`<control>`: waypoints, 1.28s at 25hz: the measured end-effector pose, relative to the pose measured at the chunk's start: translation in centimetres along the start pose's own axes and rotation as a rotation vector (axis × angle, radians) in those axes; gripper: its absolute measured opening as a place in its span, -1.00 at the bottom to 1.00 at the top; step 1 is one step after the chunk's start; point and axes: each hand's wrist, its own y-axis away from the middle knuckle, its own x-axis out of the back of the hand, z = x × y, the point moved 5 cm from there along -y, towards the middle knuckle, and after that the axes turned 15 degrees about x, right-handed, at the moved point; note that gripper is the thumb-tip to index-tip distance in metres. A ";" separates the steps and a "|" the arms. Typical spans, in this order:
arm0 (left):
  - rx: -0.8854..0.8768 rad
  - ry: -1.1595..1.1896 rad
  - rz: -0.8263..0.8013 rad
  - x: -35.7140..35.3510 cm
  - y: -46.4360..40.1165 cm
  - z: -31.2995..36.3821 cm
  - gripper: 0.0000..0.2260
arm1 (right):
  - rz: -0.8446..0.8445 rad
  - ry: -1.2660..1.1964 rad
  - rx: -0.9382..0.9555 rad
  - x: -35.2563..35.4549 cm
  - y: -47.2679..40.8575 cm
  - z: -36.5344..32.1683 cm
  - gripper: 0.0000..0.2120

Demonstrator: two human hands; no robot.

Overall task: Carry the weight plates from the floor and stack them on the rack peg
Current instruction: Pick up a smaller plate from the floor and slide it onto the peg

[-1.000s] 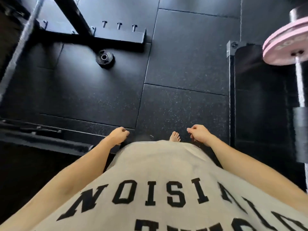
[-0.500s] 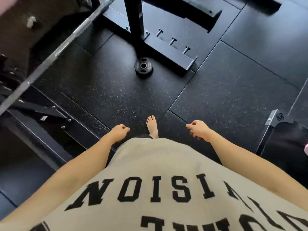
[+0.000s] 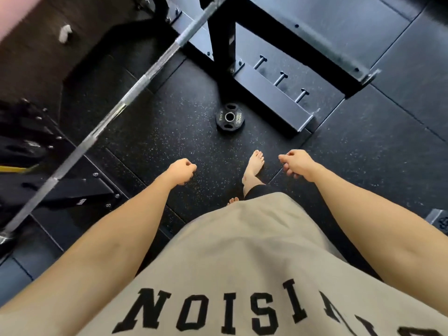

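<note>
Small black weight plate (image 3: 229, 117) lies flat on floor; steel-ringed centre hole.

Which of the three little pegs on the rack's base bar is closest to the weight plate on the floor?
The end peg, nearest the bar's open end cap. It stands just up and right of the small black weight plate; the other two pegs sit farther along, toward the upright post.

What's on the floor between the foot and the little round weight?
Nothing: the head view shows only bare speckled floor mat between the front foot and the weight plate.
</note>
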 end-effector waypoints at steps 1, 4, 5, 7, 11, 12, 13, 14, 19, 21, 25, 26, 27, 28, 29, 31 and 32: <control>0.024 0.006 0.006 0.9 -0.9 1.7 -0.79 | -0.008 -0.027 -0.015 0.9 -2.1 -1.1 -0.84; 0.089 0.007 -0.010 2.8 -4.3 6.3 -0.79 | -0.028 -0.058 -0.061 2.7 -8.6 -3.9 -0.83; 0.104 -0.001 -0.014 3.1 -6.0 7.9 -0.79 | -0.033 -0.056 -0.073 3.1 -11.2 -4.5 -0.82; 0.117 -0.040 -0.010 3.7 -9.3 10.9 -0.77 | -0.037 -0.071 -0.097 3.2 -15.5 -4.9 -0.82; 0.102 -0.168 0.013 4.1 -20.5 17.8 -0.73 | 0.016 -0.104 -0.165 0.9 -26.1 -3.7 -0.82; 0.081 -0.200 0.025 4.1 -23.9 19.6 -0.72 | 0.025 -0.117 -0.184 -0.2 -29.0 -3.0 -0.82; 0.053 -0.240 0.039 3.9 -27.2 21.3 -0.72 | 0.030 -0.143 -0.207 -1.6 -31.8 -2.0 -0.82; 0.027 -0.281 0.059 3.8 -30.3 22.9 -0.72 | 0.031 -0.162 -0.227 -2.9 -34.5 -1.3 -0.81; -0.100 -0.421 0.077 1.9 -47.0 28.4 -0.74 | 0.087 -0.361 -0.355 -11.6 -48.0 3.9 -0.76; -0.154 -0.472 0.095 0.7 -53.3 30.4 -0.77 | 0.122 -0.417 -0.394 -15.3 -52.9 6.4 -0.76; -0.348 -0.590 0.181 -2.3 -62.0 34.8 -0.69 | 0.170 -0.540 -0.493 -21.4 -60.0 10.3 -0.76; -0.403 -0.619 0.198 -3.3 -63.7 35.8 -0.64 | 0.177 -0.576 -0.520 -22.8 -61.3 11.0 -0.76; -0.454 -0.651 0.207 -4.5 -64.9 36.6 -0.61 | 0.177 -0.610 -0.548 -24.0 -62.3 11.6 -0.75; -0.502 -0.684 0.207 -5.6 -65.8 37.4 -0.59 | 0.172 -0.641 -0.570 -25.2 -63.3 12.1 -0.72; -0.551 -0.723 0.199 -6.7 -66.6 38.1 -0.58 | 0.168 -0.673 -0.591 -26.1 -64.0 12.5 -0.66; -0.650 -0.850 0.232 -8.7 -67.2 38.7 -0.59 | 0.200 -0.705 -0.627 -27.2 -65.0 13.1 -0.55; -0.689 -0.918 0.290 -9.3 -67.2 38.9 -0.61 | 0.229 -0.704 -0.639 -27.4 -65.5 13.3 -0.55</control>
